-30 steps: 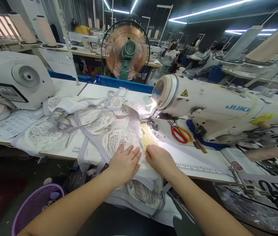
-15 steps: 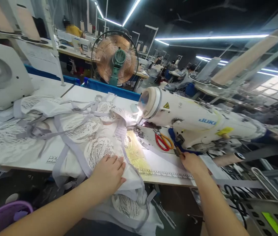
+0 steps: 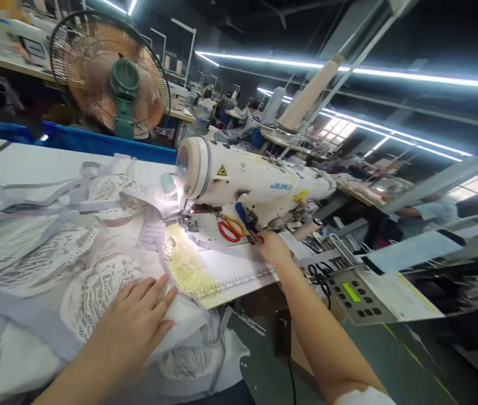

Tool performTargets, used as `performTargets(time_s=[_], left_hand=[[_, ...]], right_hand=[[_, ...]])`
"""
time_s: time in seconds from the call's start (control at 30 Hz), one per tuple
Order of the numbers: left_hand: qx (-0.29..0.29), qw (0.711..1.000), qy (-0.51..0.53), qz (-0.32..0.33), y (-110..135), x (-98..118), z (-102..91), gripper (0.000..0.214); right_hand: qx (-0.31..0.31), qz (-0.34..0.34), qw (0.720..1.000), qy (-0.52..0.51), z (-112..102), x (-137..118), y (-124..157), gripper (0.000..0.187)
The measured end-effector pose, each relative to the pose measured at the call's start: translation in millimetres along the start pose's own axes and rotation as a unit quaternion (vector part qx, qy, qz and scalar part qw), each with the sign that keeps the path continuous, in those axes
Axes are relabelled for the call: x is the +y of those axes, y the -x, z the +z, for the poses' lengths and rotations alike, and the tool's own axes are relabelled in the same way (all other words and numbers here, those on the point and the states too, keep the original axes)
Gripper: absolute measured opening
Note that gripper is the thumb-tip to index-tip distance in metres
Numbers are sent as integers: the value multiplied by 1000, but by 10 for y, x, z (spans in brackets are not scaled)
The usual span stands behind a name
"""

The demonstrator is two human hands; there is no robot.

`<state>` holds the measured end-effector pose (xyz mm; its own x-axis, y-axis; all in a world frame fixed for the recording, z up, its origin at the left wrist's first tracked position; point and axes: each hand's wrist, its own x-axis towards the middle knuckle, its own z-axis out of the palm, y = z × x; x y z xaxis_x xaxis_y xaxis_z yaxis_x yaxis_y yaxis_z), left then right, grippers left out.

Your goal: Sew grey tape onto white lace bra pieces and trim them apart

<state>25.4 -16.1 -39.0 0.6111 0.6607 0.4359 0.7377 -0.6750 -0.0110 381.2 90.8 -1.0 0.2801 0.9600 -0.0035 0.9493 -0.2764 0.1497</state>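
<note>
While the left hand (image 3: pixel 135 326) has stayed flat on the heap of white lace garment pieces (image 3: pixel 95 281) at the near edge of the desk (image 3: pixel 239 270), the right hand (image 3: pixel 273 247) has left the cloth. A second ago both hands lay side by side on the lace in front of the needle; half a second ago the right one was already out beside the machine bed; now it rests at the foot of the white Juki sewing machine (image 3: pixel 255 180), fingertips at a small dark tool or handle lying just right of the red-handled scissors (image 3: pixel 229 228). Whether that grip has closed on the tool cannot be told; the fingers hide it. The left hand's grip is released, palm and fingers spread to pin the fabric. The view has also swung right, so the control panel (image 3: pixel 354 292) with its green display now shows. Judged from this, sewing is paused and the person seems to be fetching a tool while holding the piece in place. The scissors lie untouched.
</note>
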Motion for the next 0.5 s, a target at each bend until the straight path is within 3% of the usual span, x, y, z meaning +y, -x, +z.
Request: performTargets(time_s=[0.13, 0.37, 0.5], left_hand=[[-4, 1000, 14, 14, -2, 3, -28, 36], [-91, 994, 59, -16, -11, 90, -170, 45], [-131, 990, 57, -9, -40, 66, -207, 51]], right_hand=[[-27, -8, 1000, -6, -2, -81, -9, 27], [-51, -18, 998, -19, -28, -143, -79, 18], [-20, -17, 998, -63, -35, -194, 155, 26]])
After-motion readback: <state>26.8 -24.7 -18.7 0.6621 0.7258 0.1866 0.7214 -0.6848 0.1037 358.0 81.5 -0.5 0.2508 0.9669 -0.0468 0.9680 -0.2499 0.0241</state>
